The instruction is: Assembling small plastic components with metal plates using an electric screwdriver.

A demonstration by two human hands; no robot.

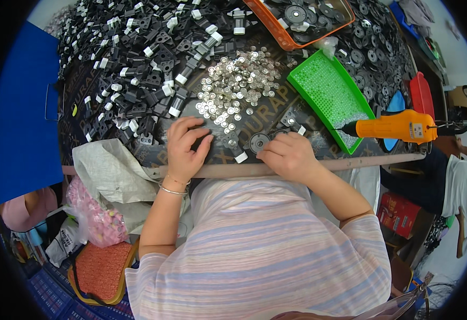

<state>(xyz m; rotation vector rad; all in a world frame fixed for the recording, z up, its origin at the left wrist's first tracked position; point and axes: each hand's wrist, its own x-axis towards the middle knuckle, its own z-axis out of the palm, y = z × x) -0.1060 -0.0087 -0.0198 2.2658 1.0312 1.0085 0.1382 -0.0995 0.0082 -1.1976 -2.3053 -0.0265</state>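
My left hand (186,148) hovers at the table's near edge, fingers bent and apart, with nothing visible in it. To its right lies a black plastic bracket with a white end (234,146). My right hand (291,157) is closed, its fingertips on the rim of a black round disc (259,143) with a metal centre. Whether the disc also rests on the table cannot be made out. Just beyond the right hand sits another black bracket with a white tip (292,120). A heap of small silvery round metal parts (238,80) spreads out in front of both hands.
Black-and-white brackets (153,64) pile up across the far left. Black discs fill an orange tray (276,33) and the table's right side (369,58). A green tray (318,80) holds tiny silvery pieces. An orange electric screwdriver (396,128) hangs at right, pointing left.
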